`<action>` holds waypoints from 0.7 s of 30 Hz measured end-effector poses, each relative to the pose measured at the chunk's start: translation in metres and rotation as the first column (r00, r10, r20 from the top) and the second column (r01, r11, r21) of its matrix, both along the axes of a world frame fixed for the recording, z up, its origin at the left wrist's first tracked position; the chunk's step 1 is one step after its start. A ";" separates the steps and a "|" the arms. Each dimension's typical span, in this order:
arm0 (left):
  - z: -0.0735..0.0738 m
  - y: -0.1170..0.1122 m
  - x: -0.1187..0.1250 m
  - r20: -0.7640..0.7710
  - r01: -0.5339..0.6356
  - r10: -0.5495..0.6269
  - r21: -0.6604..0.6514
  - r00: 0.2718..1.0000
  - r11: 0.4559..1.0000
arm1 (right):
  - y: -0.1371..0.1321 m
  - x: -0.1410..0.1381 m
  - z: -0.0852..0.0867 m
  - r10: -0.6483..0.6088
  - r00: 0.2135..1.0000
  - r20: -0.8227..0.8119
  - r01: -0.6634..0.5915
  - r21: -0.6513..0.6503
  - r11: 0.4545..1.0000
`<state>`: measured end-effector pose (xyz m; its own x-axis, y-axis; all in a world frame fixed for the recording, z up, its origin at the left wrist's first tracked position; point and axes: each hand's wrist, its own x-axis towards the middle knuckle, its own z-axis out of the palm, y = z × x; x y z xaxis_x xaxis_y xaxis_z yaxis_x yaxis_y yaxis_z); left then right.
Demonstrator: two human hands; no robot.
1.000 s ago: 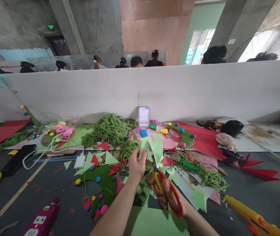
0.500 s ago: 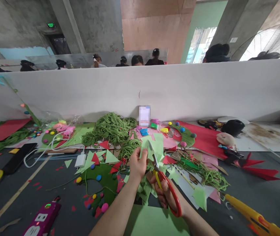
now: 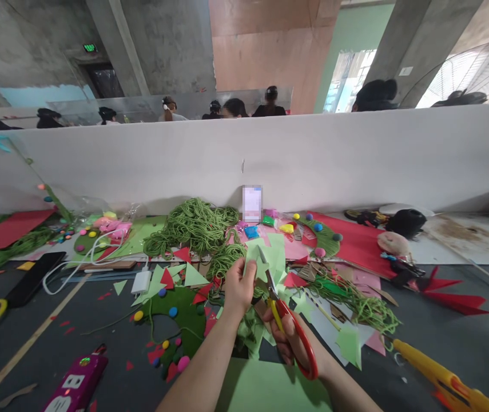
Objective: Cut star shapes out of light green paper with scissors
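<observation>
My left hand [image 3: 241,283] pinches a piece of light green paper [image 3: 253,250] between thumb and fingers, above the middle of the table. Scissors [image 3: 301,337] with red and yellow handles are in my right hand [image 3: 289,337], fingers wrapped round the grips. Their blades point up and away, lying against the green paper beside my left thumb. Below my wrists lies a larger light green sheet [image 3: 270,386]. Green paper scraps and red triangles [image 3: 167,278] are scattered around my hands. Left of my forearm is a dark green wreath shape [image 3: 184,312] with coloured pompoms.
A heap of green yarn [image 3: 197,226] and a phone with a blurred screen [image 3: 252,203] stand near the white partition [image 3: 141,160]. A yellow glue gun [image 3: 445,375] lies right, a purple device [image 3: 76,380] and black phone [image 3: 36,278] left. People sit beyond the partition.
The view has shifted very slightly. Both hands, the scissors and the green paper keep almost the same position. Beyond the partition, one person's head has moved a little left.
</observation>
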<state>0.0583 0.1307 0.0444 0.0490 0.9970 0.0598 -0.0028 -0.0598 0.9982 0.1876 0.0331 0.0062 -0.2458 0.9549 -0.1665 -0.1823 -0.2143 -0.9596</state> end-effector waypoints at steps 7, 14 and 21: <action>0.006 -0.001 -0.003 -0.076 0.065 -0.062 0.040 0.995 0.997 | 0.000 0.001 0.001 -0.006 1.000 0.021 0.006 -0.008 1.000; 0.013 -0.006 0.003 -0.073 0.044 -0.039 0.059 0.997 0.997 | -0.001 -0.003 0.002 -0.031 0.999 -0.015 0.031 -0.030 0.999; 0.006 -0.003 0.002 -0.017 0.053 -0.052 0.042 0.999 0.998 | -0.003 -0.003 0.009 -0.038 0.999 -0.018 0.037 -0.044 0.998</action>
<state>0.0604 0.1272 0.0506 0.1024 0.9896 0.1009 0.0086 -0.1023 0.9947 0.1847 0.0297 0.0152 -0.2138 0.9553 -0.2043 -0.2090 -0.2491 -0.9457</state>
